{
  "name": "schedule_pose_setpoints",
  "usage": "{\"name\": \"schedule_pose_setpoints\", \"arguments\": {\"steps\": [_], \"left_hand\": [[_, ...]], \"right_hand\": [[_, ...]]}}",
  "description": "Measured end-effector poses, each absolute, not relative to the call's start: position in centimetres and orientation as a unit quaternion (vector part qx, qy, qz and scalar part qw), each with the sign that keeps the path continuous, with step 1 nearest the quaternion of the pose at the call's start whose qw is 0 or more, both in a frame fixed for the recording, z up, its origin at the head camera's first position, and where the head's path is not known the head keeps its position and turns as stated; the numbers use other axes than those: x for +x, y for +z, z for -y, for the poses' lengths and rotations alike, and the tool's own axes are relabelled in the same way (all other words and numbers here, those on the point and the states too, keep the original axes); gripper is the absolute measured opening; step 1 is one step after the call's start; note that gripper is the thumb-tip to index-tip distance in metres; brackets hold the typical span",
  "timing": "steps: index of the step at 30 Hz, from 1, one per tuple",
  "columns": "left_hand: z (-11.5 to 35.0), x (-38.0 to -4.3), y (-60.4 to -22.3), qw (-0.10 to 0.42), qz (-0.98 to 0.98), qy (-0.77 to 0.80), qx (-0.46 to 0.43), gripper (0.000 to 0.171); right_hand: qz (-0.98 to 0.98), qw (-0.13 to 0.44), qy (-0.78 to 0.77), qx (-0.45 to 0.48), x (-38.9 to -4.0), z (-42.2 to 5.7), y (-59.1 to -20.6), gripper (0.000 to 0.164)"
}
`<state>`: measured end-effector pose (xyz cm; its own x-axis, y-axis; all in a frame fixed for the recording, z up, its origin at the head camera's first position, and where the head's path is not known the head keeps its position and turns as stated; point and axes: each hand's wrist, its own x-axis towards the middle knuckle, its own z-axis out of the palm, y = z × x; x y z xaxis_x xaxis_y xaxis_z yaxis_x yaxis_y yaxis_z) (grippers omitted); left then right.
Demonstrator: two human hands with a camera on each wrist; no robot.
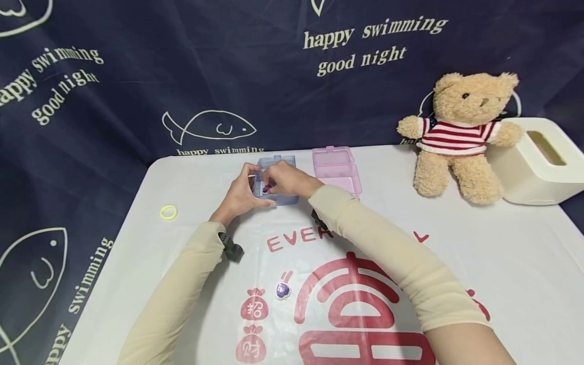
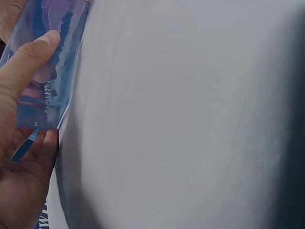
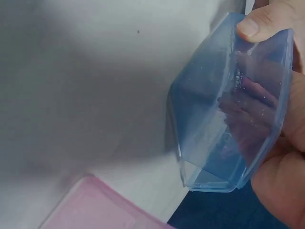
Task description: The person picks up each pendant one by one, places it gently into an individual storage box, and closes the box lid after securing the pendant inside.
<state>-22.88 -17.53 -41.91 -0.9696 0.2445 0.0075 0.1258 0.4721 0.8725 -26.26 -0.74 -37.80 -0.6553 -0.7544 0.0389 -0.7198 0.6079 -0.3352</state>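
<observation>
A translucent blue plastic box (image 1: pixel 286 199) stands at the table's back with its lid (image 1: pixel 288 160) up. My left hand (image 1: pixel 241 195) grips its left end, thumb against the front wall and fingers behind. The right hand (image 1: pixel 291 178) reaches into the box from above and pinches a small purple piece (image 1: pixel 267 187), whose kind I cannot tell. In the right wrist view something pink (image 3: pixel 259 89) shows blurred through the wall. A narrow blue strip with a tiny bead (image 2: pixel 25 145) shows beside the left palm. The right fingertips are partly hidden.
An open pink plastic box (image 1: pixel 339 182) stands right of the blue one. Toward the front lies a purple heart-shaped gem with a beaded edge (image 1: pixel 283 290). A yellow ring (image 1: pixel 169 212) lies left. A teddy bear (image 1: pixel 461 137) leans by a white tissue box (image 1: pixel 538 162) at right.
</observation>
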Motion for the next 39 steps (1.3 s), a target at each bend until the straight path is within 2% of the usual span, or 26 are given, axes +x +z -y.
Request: {"name": "schedule_pose_setpoints", "arguments": {"steps": [4, 16, 19, 21, 25, 28, 39], "left_hand": [[17.3, -22.2, -41.0, 0.062, -0.854, 0.506, 0.107, 0.096], [17.1, -22.9, -42.2, 0.049, -0.851, 0.510, 0.113, 0.097], [16.9, -22.8, -42.2, 0.051, -0.853, 0.507, 0.113, 0.096], [16.9, -22.8, -42.2, 0.051, -0.856, 0.501, 0.116, 0.094], [17.2, -22.7, -42.3, 0.050, -0.862, 0.492, 0.116, 0.092], [17.5, -22.7, -42.4, 0.048, -0.866, 0.484, 0.117, 0.094], [17.6, -23.0, -42.0, 0.057, -0.866, 0.484, 0.110, 0.098]], "right_hand": [[-0.894, 0.048, -0.152, -0.419, -26.4, 0.9, -38.0, 0.010], [-0.908, 0.049, -0.152, -0.387, -26.3, 0.7, -38.1, 0.010], [-0.901, 0.053, -0.208, -0.376, -26.0, 0.2, -37.9, 0.006], [-0.895, 0.051, -0.262, -0.358, -25.5, -0.2, -37.5, 0.010], [-0.874, 0.044, -0.358, -0.325, -23.4, -1.3, -36.1, 0.018], [-0.857, 0.046, -0.388, -0.335, -20.9, -2.1, -35.5, 0.020], [-0.805, 0.154, -0.475, -0.321, -12.4, -4.1, -37.6, 0.031]]}}
